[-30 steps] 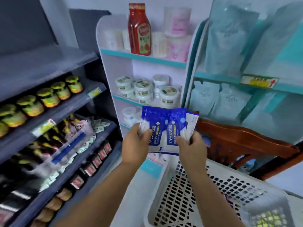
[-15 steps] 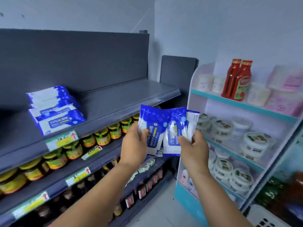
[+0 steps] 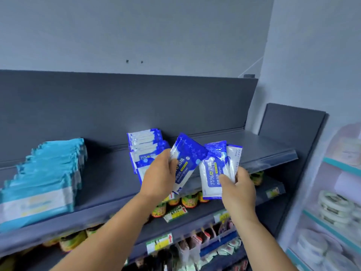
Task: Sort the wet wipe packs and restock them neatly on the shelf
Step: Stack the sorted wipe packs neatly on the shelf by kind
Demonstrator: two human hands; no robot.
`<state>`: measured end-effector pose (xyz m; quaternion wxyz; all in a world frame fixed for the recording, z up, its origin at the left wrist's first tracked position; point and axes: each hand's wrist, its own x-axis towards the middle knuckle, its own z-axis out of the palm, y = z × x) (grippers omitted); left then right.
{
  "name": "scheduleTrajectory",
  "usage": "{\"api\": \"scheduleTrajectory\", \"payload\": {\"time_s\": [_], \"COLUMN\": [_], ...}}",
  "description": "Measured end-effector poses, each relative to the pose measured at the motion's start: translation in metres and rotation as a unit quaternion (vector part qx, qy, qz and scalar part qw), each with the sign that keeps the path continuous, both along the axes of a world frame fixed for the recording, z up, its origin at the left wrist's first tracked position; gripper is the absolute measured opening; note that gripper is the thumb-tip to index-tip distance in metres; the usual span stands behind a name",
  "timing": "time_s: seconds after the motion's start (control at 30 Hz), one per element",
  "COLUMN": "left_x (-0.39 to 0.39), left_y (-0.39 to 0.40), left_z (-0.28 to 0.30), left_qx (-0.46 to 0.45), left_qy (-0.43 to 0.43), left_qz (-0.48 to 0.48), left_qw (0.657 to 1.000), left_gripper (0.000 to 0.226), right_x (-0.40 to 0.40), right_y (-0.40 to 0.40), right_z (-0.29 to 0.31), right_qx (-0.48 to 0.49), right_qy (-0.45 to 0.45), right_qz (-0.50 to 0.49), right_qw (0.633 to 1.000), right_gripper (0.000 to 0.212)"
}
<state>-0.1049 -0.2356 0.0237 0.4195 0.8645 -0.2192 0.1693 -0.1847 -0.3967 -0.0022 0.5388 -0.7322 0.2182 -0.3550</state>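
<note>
My left hand [image 3: 159,174] grips one dark blue alcohol wipe pack [image 3: 185,159], tilted, in front of the top dark grey shelf [image 3: 244,145]. My right hand [image 3: 238,189] holds two more blue and white wipe packs [image 3: 216,169] upright, just right of the first. Behind my left hand a stack of the same blue packs [image 3: 145,147] lies on the shelf. A row of light blue wipe packs [image 3: 45,178] stands at the shelf's left end.
Below the top shelf, jars with yellow labels [image 3: 188,200] line the second shelf, with price tags [image 3: 159,242] on its edge and small sachets lower down. A white rack with teal edges [image 3: 332,229] holding round tubs stands at the right.
The view has swung left and up toward the top shelf. My hands have moved apart: the left one has drawn one pack away from the others and toward the blue stack.
</note>
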Motion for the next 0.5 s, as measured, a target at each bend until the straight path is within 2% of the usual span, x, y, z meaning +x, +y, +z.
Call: {"api": "scheduleTrajectory", "payload": {"time_s": [0.13, 0.23, 0.4, 0.5], "left_x": [0.041, 0.065, 0.098, 0.115], "left_y": [0.025, 0.033, 0.026, 0.02], "left_z": [0.016, 0.019, 0.011, 0.005], "left_qx": [0.099, 0.234, 0.38, 0.467], "left_qy": [-0.003, -0.011, 0.061, 0.06], "left_qz": [0.061, 0.08, -0.021, -0.025], "left_qw": [0.993, 0.969, 0.923, 0.882], "left_gripper": [0.017, 0.015, 0.024, 0.023], "right_x": [0.038, 0.066, 0.106, 0.125], "right_y": [0.002, 0.001, -0.006, -0.009], "right_z": [0.009, 0.013, 0.014, 0.012], "right_qx": [-0.021, -0.023, -0.049, -0.057], "right_qy": [-0.003, -0.01, 0.013, 0.021], "right_qz": [0.001, 0.012, 0.04, 0.062], "right_qw": [1.0, 1.0, 0.998, 0.996], "right_gripper": [0.011, 0.013, 0.013, 0.013]}}
